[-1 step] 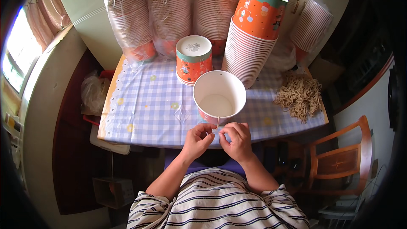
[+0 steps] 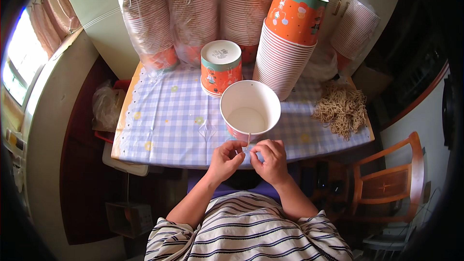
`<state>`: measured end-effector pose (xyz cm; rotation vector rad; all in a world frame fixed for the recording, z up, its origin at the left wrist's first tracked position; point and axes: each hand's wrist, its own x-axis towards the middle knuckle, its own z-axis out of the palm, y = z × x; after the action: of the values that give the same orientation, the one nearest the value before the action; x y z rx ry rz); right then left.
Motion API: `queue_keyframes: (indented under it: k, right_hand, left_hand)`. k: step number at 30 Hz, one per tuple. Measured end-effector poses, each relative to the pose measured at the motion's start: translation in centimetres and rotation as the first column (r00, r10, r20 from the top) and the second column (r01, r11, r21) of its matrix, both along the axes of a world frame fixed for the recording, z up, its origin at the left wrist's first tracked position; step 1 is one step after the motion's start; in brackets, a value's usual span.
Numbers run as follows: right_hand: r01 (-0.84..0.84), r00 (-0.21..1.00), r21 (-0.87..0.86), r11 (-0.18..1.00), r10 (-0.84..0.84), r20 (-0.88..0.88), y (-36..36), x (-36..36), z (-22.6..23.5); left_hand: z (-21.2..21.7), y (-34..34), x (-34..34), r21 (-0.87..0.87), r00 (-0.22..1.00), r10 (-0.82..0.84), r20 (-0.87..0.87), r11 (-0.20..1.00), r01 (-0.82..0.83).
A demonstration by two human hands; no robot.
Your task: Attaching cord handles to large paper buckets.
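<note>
A white-lined paper bucket (image 2: 251, 97) stands upright at the table's near edge, its inside facing me. From its near rim hangs a thin tan string (image 2: 249, 138), which runs down to my fingers. My left hand (image 2: 225, 159) pinches the string just left of it. Close by on the other side, my right hand (image 2: 270, 160) is also closed, thumb against forefinger, at the string's lower end. The fingertips nearly meet, and the exact grip on the string is small and partly hidden.
Behind the bucket are upside-down orange-and-green buckets (image 2: 221, 73) and a tall bucket stack (image 2: 285, 58). Plastic-wrapped stacks (image 2: 191, 14) line the back. A heap of tan strings (image 2: 342, 110) lies at the right on the checked tablecloth (image 2: 169, 116). A wooden chair (image 2: 386, 181) stands to the right.
</note>
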<state>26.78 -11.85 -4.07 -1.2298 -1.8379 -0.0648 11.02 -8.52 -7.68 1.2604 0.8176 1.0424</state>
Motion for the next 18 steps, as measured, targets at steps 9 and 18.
queue_keyframes:
  k: [9, 18]
  right_hand:
    - [-0.229, 0.919, -0.353, 0.907, 0.082, -0.385, -0.9, 0.6, 0.4]
    - [-0.400, 0.848, -0.456, 0.795, 0.132, -0.514, -1.2, 0.6, -0.4]
  left_hand:
    - [1.8, -0.7, 0.2, 0.490, 0.922, 0.228, -0.314, 0.870, -0.048]
    - [0.7, -0.3, 0.5, 0.694, 0.892, 0.313, -0.326, 0.720, 0.001]
